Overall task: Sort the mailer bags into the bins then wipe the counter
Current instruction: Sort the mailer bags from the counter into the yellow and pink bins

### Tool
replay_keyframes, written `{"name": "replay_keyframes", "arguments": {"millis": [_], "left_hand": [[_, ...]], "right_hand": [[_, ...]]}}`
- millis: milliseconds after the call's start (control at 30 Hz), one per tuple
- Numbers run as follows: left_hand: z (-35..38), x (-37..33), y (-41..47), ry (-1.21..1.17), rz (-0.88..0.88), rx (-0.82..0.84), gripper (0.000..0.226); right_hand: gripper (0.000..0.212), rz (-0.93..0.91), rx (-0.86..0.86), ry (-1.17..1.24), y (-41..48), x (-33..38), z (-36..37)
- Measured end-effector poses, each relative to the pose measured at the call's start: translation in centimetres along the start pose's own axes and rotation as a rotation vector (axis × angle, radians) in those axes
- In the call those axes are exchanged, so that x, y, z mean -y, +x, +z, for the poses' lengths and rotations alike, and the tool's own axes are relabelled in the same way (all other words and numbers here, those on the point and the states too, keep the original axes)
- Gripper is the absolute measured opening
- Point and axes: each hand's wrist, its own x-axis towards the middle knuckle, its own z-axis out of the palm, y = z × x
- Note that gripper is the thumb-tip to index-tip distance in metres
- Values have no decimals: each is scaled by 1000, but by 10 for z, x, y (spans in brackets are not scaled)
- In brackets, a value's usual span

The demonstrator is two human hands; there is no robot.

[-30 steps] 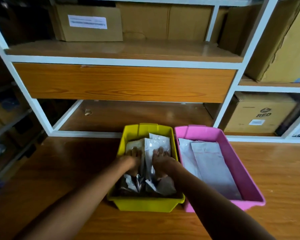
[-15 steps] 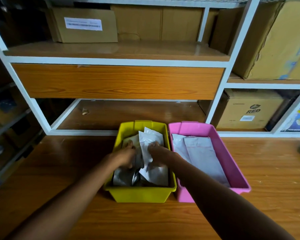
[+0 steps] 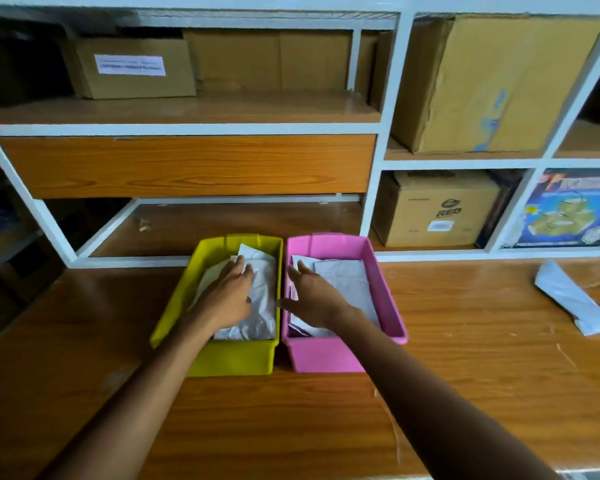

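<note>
Wooden counter [image 3: 465, 375]: left hand [image 3: 227, 299] flat on yellow-bin mailers [image 3: 257, 306], right hand [image 3: 314, 296] (fingers spread) over pink bin [image 3: 392, 306].

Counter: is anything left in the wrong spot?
Yes. One grey mailer bag lies crumpled on the counter at the far right, outside the yellow bin and pink bin.
</note>
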Motion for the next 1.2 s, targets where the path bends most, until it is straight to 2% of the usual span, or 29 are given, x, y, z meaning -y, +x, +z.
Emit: {"name": "replay_keyframes", "arguments": {"millis": [100,267,367,500,667,1067,1200], "left_hand": [[5,-61,-25,-94,64,-111,69],[29,-173,-59,-299,243,-396,66],[53,-238,-76,-462,334,-459,60],[94,-300,-94,-667,407,-403,54],[139,-345,-85,-751,472,-303,52],[192,-472,92,-686,604,-214,51],[218,-514,161,-654,580,-184,52]], "right_hand": [[79,31,-137,41,-59,-28,-17],[68,53,-466,185,-167,-81,-46],[64,178,-607,264,-232,-121,-54],[55,310,-770,326,-300,-164,-63],[50,407,-867,311,-330,-213,-77],[46,566,-917,207,-287,-362,-134],[44,607,-899,178,-261,-431,-153]]}}
